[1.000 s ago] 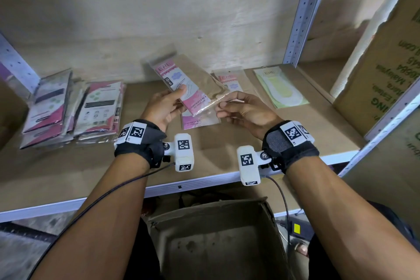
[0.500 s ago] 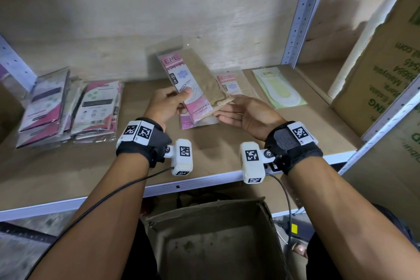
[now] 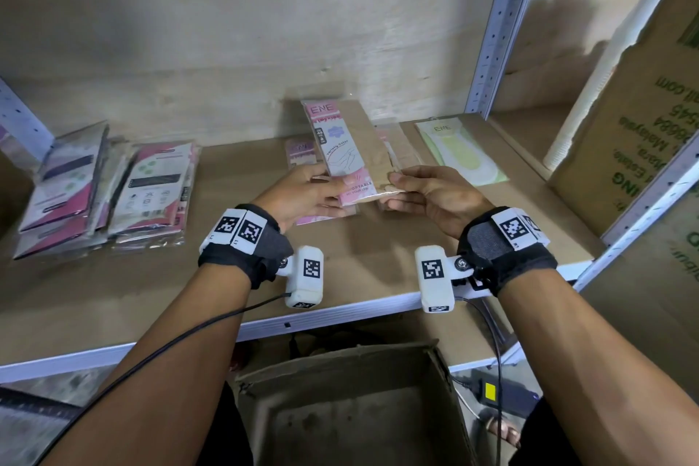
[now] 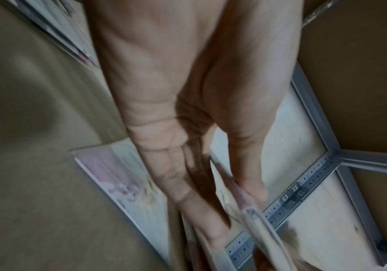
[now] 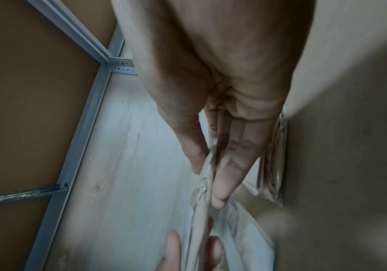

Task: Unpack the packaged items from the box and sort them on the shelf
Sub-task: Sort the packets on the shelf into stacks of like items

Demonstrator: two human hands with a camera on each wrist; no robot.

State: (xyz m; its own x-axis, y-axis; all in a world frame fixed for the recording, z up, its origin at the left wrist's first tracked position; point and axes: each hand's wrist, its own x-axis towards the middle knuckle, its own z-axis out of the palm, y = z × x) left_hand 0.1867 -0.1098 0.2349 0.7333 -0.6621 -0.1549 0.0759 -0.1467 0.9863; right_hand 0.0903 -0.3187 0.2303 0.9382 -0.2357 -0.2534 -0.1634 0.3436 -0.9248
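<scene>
A clear packet (image 3: 346,147) with a pink ENE label and beige contents is held upright over the wooden shelf (image 3: 151,276). My left hand (image 3: 302,195) pinches its lower left edge (image 4: 241,198) between thumb and fingers. My right hand (image 3: 427,189) pinches the lower right edge (image 5: 205,176) the same way. Similar pink packets (image 3: 300,153) lie flat on the shelf behind and under the held one. The open cardboard box (image 3: 351,409) stands below the shelf, and what shows of its inside is bare.
A stack of pink and white packets (image 3: 113,189) leans at the shelf's left. A green-yellow packet (image 3: 459,151) lies at the right near the metal upright (image 3: 499,26). A large printed carton (image 3: 635,132) and a white roll (image 3: 601,76) stand further right.
The packet has swung from tilted to nearly upright and moved right. My right hand, open under it half a second ago, now pinches its lower right edge.
</scene>
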